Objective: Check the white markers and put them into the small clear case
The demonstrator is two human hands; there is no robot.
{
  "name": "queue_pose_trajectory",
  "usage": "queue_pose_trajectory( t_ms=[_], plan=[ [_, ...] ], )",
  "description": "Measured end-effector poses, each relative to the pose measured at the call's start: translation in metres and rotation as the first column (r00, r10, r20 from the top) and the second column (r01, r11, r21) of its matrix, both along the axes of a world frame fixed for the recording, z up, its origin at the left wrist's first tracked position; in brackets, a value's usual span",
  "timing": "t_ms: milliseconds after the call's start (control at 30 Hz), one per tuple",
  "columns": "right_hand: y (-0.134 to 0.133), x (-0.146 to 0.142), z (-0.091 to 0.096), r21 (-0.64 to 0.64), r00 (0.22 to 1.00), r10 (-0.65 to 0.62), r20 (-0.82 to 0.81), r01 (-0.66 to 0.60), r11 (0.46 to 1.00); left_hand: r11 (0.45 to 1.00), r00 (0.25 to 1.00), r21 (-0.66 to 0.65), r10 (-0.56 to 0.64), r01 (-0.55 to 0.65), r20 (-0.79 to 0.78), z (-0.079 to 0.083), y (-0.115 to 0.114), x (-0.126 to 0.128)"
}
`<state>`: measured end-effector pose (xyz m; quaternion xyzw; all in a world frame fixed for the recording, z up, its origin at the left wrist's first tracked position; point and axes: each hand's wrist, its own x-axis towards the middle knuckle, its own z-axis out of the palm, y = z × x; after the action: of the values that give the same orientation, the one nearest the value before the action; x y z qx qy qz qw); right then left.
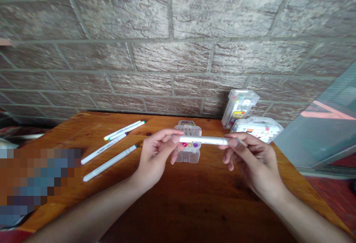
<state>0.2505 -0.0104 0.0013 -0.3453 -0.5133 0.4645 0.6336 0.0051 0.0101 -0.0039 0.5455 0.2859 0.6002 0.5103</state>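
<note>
I hold a white marker (pixel 204 140) level above the wooden table (pixel 194 198), one end in each hand. My left hand (pixel 155 157) pinches its left end between thumb and fingers. My right hand (pixel 247 157) pinches its right end the same way. Just behind the marker stands a small clear plastic box (pixel 189 154) with coloured marker caps showing through its front.
Several white markers (pixel 111 150) lie loose on the left of the table. Two clear marker cases (pixel 251 120) sit at the back right against a brick wall (pixel 167 50). A blurred patch (pixel 36 183) covers the table's left edge. A glass panel (pixel 328 124) stands to the right.
</note>
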Motion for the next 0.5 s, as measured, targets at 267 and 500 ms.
queue_pose_trajectory(
  t_ms=[267,500],
  plan=[
    [-0.001,-0.002,0.007,-0.013,0.999,0.020,-0.037,-0.021,1.000,1.000,0.998,-0.023,-0.005,0.006,0.055,0.001,0.001,-0.001],
    [-0.003,-0.004,0.012,-0.042,0.995,0.049,-0.089,-0.053,0.998,0.997,0.992,-0.068,-0.024,0.032,0.124,0.002,0.002,0.000]
  ],
)
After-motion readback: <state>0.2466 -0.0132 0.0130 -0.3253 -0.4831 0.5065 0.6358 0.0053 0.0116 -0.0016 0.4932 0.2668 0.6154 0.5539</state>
